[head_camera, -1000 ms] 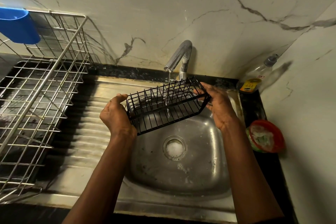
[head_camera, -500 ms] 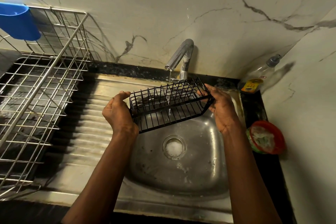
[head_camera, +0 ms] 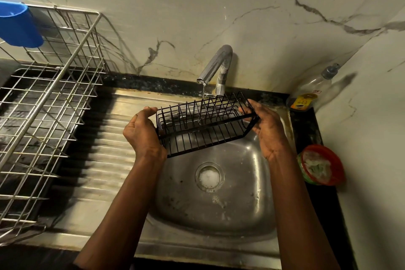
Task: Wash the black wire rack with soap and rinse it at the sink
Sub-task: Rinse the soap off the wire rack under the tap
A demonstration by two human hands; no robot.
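Both hands are on the black wire rack [head_camera: 203, 125], one at each short end, and it hangs above the sink [head_camera: 258, 210] right under the tap [head_camera: 215, 66]. The left hand [head_camera: 142, 133] cups the near-left end, thumb over the top rim, fingers curled around the wire. The right hand [head_camera: 266, 127] clamps the far-right end, fingers wrapped over the corner. So both are closed on the rack, none free.

Why this hold? An end grip leaves the whole middle open to the thin stream of water [head_camera: 203, 96], which drops straight through the bars. The rack is tipped, open side up and back, probably so the water runs off into the basin and not onto the ribbed draining board [head_camera: 114, 160]. No suds show on the wire, so this looks like a rinse.

Over in the right corner lies a clear bottle [head_camera: 315, 87] with a yellow label; the print is too small to read. Below it sits a red tub [head_camera: 321, 165] with something pale inside. No legible writing anywhere.
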